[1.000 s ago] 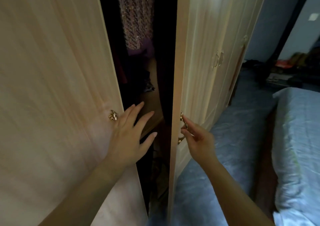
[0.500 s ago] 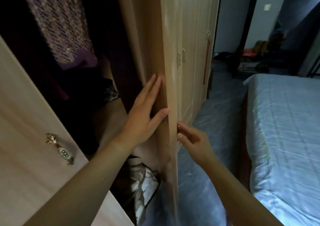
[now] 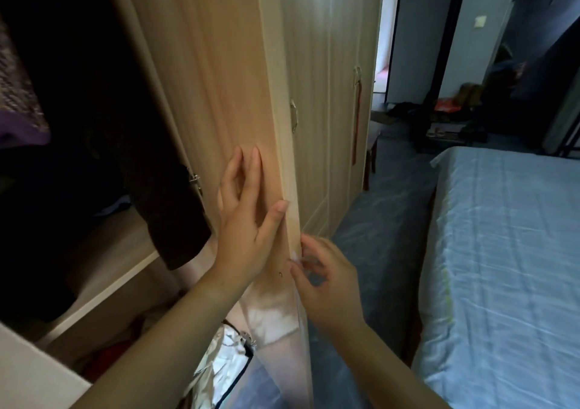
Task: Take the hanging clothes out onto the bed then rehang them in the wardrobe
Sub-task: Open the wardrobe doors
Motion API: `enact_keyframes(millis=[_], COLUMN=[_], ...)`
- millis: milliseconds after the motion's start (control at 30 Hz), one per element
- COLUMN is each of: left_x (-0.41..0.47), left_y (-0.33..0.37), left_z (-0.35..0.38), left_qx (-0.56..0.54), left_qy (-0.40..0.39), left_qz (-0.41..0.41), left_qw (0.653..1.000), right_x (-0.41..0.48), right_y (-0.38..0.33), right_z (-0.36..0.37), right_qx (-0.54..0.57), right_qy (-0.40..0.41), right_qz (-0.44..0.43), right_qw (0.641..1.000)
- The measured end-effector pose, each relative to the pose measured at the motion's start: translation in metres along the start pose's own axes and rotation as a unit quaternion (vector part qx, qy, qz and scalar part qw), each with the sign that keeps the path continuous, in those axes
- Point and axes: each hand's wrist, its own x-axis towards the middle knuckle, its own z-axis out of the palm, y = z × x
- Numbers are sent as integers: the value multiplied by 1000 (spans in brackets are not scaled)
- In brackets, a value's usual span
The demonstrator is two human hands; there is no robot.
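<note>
Wardrobe door (image 3: pixel 219 78) stands open, seen nearly edge-on, long axis vertical. Left hand (image 3: pixel 248 217) flat on its inner face, fingers spread, thumb on the edge. Right hand (image 3: pixel 326 280) at the outer side, fingers curled; handle hidden, grip unclear. Dark garment (image 3: pixel 147 157) hangs inside, top cut off. Bed (image 3: pixel 502 251) at right.

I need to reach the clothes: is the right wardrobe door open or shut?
Open. The right door is swung wide, inner face showing, dark garments exposed.
</note>
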Motion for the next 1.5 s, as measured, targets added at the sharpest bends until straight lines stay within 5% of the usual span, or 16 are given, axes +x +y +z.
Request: enact_keyframes(millis=[267,767,1167,1500], left_x=[44,101,58,-106], left_y=[-2,-57,-22,-47], left_z=[55,123,98,30], left_qx=[159,201,222,329], left_qy=[-50,82,-50,-206], left_qz=[13,118,6,-226], left_qw=[986,969,974,894], right_x=[55,113,90,-35], right_y=[57,114,89,92], right_z=[-57,-86,-86,-54], right_qx=[2,-146,-165,-219], right_qy=[32,31,-29,-204], right_qz=[-6,-82,-14,93], right_qw=[999,985,986,950])
